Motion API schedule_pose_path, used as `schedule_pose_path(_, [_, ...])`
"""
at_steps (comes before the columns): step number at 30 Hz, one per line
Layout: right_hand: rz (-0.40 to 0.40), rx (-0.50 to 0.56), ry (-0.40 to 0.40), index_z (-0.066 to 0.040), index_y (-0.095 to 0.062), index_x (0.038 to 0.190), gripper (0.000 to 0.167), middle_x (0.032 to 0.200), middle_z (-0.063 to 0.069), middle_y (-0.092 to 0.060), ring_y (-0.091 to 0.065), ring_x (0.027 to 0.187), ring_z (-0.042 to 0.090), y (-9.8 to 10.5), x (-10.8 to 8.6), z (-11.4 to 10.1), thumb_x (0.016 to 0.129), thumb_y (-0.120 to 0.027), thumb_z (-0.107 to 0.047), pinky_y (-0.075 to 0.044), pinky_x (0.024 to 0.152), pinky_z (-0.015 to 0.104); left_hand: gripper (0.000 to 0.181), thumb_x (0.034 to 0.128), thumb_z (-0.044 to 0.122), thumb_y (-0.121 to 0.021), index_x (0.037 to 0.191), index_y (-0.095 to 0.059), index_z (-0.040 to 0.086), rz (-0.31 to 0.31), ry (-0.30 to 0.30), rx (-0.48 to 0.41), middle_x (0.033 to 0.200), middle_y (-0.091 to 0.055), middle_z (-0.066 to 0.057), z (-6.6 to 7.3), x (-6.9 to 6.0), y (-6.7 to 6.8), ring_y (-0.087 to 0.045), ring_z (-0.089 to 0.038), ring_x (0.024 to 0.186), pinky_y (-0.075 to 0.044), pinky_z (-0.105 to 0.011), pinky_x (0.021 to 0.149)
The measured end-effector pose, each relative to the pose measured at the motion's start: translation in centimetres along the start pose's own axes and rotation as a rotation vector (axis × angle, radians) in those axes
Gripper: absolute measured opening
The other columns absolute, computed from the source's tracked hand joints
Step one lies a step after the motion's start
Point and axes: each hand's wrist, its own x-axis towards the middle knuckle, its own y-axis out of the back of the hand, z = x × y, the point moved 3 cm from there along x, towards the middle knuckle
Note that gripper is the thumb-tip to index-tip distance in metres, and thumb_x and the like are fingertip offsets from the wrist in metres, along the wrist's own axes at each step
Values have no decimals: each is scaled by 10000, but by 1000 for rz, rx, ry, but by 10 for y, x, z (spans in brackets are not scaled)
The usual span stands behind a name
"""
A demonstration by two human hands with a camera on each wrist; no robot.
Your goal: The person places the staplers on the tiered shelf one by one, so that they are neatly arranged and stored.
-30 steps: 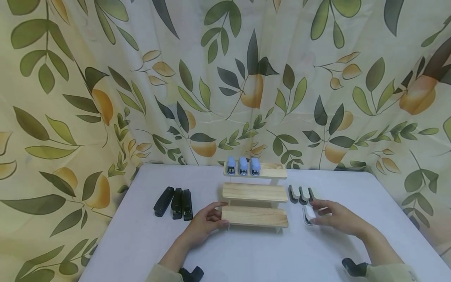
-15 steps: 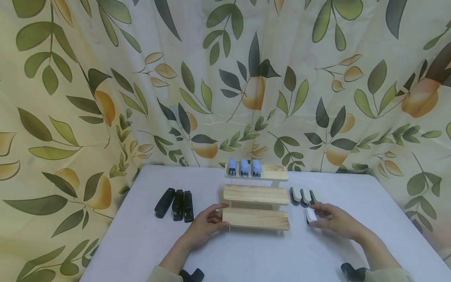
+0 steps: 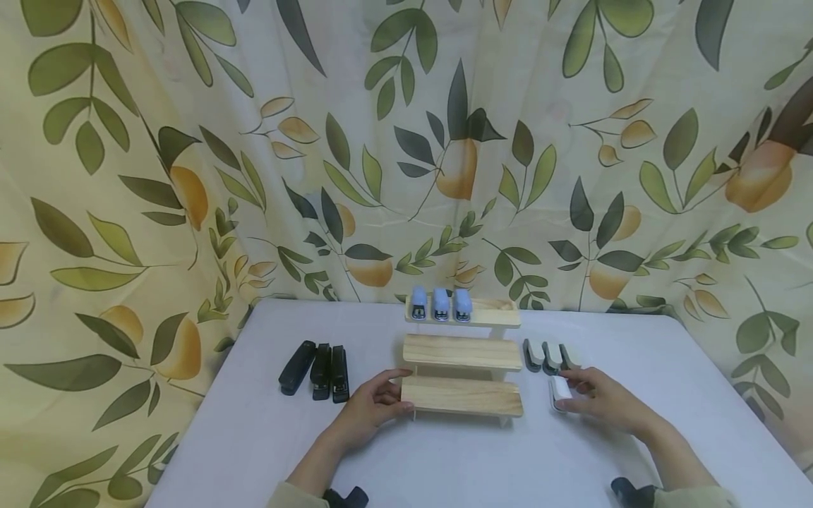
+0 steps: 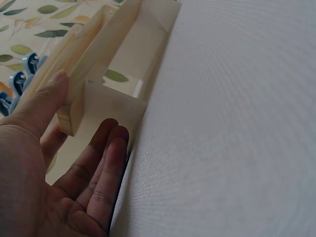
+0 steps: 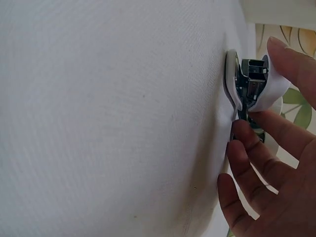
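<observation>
My left hand (image 3: 365, 409) pinches the left end of the lowest board of a three-tier wooden shelf (image 3: 461, 396). In the left wrist view the thumb lies on the wood (image 4: 74, 116), and the other fingers reach below it beside a pale support. To the right of the shelf, my right hand (image 3: 606, 402) holds a small white stapler (image 3: 560, 391) between thumb and index finger. That stapler stands on the table; its metal front (image 5: 255, 74) shows in the right wrist view. The remaining right fingers lie near the cloth.
Three blue mini staplers (image 3: 441, 305) stand on the top board, toward its left. Three black staplers (image 3: 322, 370) lie left of the shelf. Behind the right hand is a row of three grey-and-white staplers (image 3: 551, 357). A leaf-patterned curtain (image 3: 406, 176) hangs behind the white table (image 3: 470, 466).
The head view has shifted slightly. Both hands keep the same hold, on the shelf end and on the white stapler, with hardly any movement.
</observation>
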Motion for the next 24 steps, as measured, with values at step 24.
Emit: schedule_pose_path(24, [39, -30, -7, -15, -592, 1384, 761, 1262, 191, -632, -600, 1146, 362, -2, -3, -2, 822, -858, -455, -518, 928, 583, 556, 904, 408, -798, 1413, -575, 407, 5, -6, 0, 1119, -702, 2, 1, 1, 0, -674, -172, 997, -536, -287, 864])
